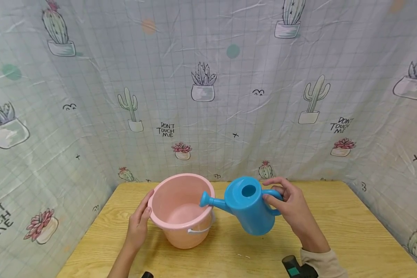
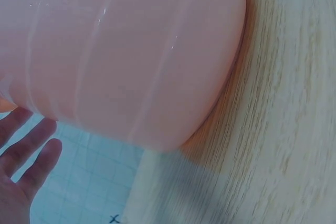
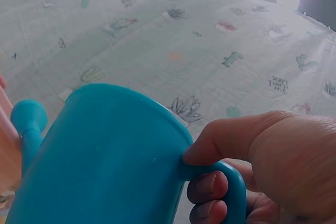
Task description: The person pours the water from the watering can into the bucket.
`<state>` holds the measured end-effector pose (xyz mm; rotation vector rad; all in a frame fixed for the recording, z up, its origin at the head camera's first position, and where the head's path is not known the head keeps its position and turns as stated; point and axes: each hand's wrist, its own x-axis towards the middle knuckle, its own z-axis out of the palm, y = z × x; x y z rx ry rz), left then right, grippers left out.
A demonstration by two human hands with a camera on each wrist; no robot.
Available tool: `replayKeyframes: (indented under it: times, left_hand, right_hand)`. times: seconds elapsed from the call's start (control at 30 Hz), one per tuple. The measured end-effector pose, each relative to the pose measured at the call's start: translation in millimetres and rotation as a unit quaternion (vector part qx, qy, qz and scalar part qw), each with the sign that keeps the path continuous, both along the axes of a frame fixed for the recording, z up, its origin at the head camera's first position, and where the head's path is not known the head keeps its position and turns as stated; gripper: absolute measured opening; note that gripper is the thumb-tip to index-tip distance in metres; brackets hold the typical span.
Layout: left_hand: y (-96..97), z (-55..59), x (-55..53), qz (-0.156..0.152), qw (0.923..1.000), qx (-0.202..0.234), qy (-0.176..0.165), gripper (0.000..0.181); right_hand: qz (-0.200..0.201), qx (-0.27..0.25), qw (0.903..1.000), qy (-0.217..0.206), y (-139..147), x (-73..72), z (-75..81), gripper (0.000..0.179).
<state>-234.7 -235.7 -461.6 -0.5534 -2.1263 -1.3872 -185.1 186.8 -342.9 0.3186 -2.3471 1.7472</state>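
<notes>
A pink bucket [image 1: 185,236] stands upright on the wooden table in the head view. Against its left side rests my left hand [image 1: 138,224], thumb near the rim. The left wrist view shows fairly straight fingers of that left hand [image 2: 26,156] touching the bucket wall [image 2: 121,56]. My right hand [image 1: 292,202] grips the handle of a blue watering can [image 1: 251,212], with fingers curled through the loop in the right wrist view [image 3: 226,182]. The can tilts a little toward the bucket, its spout head [image 1: 205,199] over the bucket's right rim. No water is visible leaving the spout.
The wooden table [image 1: 340,231] extends to both sides. A cactus-print cloth [image 1: 236,127] hangs behind and beside it. The bucket's white handle [image 1: 199,231] hangs down in front. Small white bits [image 1: 244,255] lie on the table near the front.
</notes>
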Motion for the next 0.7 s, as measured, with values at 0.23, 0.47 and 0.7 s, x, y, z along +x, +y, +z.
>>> replayKeyframes:
  times: [0.23,0.47,0.7]
  left_hand:
    - [2.3,1.7,2.3,0.001,0.9998,0.011,-0.015,0.046]
    - [6.3,7.9,5.0,0.001,0.9998,0.017,-0.005,0.046]
    - [5.2,-1.2,-1.4,0.0,0.9994,0.03,0.019,0.049]
  right_hand:
    - [0.001,0.008,1.0,0.002,0.8,0.5,-1.1,0.035]
    - [-0.004,0.01,0.9998,0.018,2.0,-1.5,-2.8,0.03]
    - [-0.022,0.011,0.9994,0.023,-0.5,-1.4,-4.6,0.029]
